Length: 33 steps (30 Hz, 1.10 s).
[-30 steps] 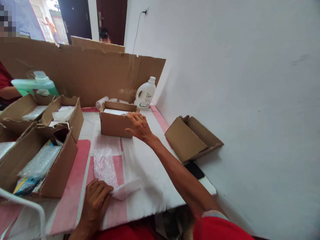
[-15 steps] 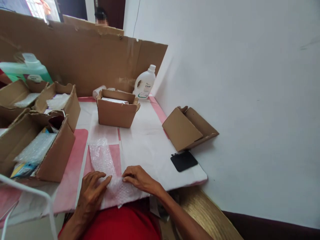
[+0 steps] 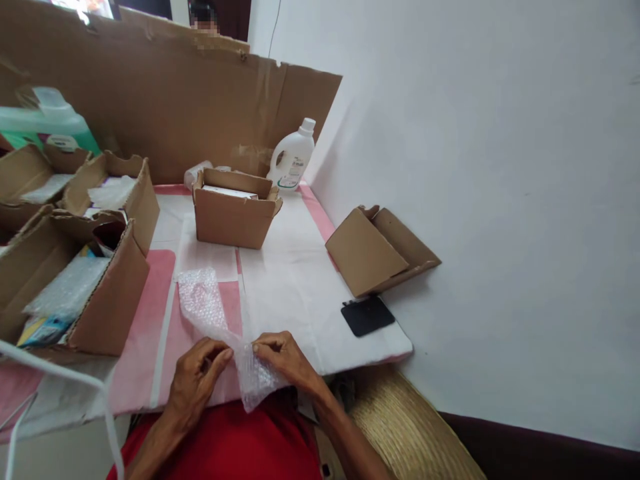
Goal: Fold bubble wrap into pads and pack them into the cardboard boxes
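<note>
At the near edge of the table (image 3: 280, 280): one strip of bubble wrap (image 3: 213, 319), far end flat on the pink-and-white surface, near end bunched between the hands and reaching past the edge, in front of a red garment (image 3: 225, 443).
Left hand (image 3: 197, 377): positioned at the left side of the strip; thumb and forefinger tips brought close together at its margin. Whether they are clamped on the film cannot be told.
Right hand (image 3: 283, 360): positioned at the right side of the strip; thumb and forefinger pinched on the film.
Centre box (image 3: 233, 217): cardboard, upright, open at the top, white contents visible; located beyond the strip, well apart from both hands.
White bottle (image 3: 295, 160): upright, capped, just behind the centre box to the right, before a cardboard panel (image 3: 165, 100).
Right of table: folded cardboard (image 3: 365, 253) beside the wall (image 3: 490, 200); black flat item (image 3: 367, 317) just below it, near the table corner.
Left of table: group of open cardboard boxes (image 3: 113, 303); the nearest contains a bubble-wrapped packet (image 3: 70, 290).
Behind the group: green bottle (image 3: 65, 130), partly hidden by the boxes.
</note>
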Each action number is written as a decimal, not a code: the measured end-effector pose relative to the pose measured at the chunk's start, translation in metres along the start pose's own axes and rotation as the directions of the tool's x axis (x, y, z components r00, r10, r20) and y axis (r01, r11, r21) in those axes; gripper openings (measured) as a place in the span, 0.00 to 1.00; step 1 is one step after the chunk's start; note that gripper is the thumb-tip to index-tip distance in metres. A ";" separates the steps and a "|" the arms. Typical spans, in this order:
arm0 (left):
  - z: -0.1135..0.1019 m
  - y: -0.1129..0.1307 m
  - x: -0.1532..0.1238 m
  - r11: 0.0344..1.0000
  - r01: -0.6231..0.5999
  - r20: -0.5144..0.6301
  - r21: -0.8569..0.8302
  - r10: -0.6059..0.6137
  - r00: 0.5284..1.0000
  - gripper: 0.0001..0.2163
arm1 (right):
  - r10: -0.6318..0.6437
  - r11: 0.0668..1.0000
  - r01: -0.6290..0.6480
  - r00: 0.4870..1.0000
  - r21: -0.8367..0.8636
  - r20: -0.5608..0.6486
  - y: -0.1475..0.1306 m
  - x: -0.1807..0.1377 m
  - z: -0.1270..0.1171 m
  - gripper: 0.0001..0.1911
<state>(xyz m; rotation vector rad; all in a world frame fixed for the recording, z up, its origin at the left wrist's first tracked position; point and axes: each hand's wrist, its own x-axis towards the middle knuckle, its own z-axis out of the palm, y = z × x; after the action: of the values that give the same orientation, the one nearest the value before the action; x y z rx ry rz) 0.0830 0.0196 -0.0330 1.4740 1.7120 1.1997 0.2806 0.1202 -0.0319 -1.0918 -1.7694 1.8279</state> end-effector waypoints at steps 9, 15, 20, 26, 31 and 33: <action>0.017 0.008 0.007 0.940 0.219 0.131 -0.261 -0.190 0.973 0.12 | -0.111 0.988 0.105 0.993 -0.115 -0.051 -0.009 -0.005 0.011 0.12; 0.002 0.006 -0.006 0.889 0.292 0.073 -0.352 -0.285 0.956 0.18 | 0.011 0.974 0.042 0.973 0.223 -0.232 -0.003 0.005 0.015 0.14; 0.006 0.012 -0.023 0.869 0.372 0.136 -0.326 -0.346 0.928 0.16 | 0.152 0.900 -0.030 0.956 0.435 -0.250 0.008 0.019 0.013 0.15; -0.004 0.047 -0.024 0.978 0.137 0.457 -0.157 -0.051 0.888 0.10 | 0.163 0.906 -0.084 0.974 0.415 -0.160 0.010 0.027 -0.013 0.17; -0.028 0.032 0.020 0.967 -0.219 0.126 0.133 0.203 0.971 0.09 | 0.155 0.913 -0.083 0.976 0.400 -0.151 0.012 0.029 -0.025 0.18; -0.026 0.010 0.037 0.886 -0.330 0.136 0.326 0.301 0.944 0.10 | 0.152 0.915 -0.083 0.977 0.395 -0.148 0.013 0.030 -0.025 0.18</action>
<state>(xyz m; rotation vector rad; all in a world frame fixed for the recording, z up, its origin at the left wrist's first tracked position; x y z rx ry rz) 0.0561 0.0481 -0.0084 2.0512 1.7351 1.0075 0.2830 0.1566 -0.0503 -1.1732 -1.1958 1.9721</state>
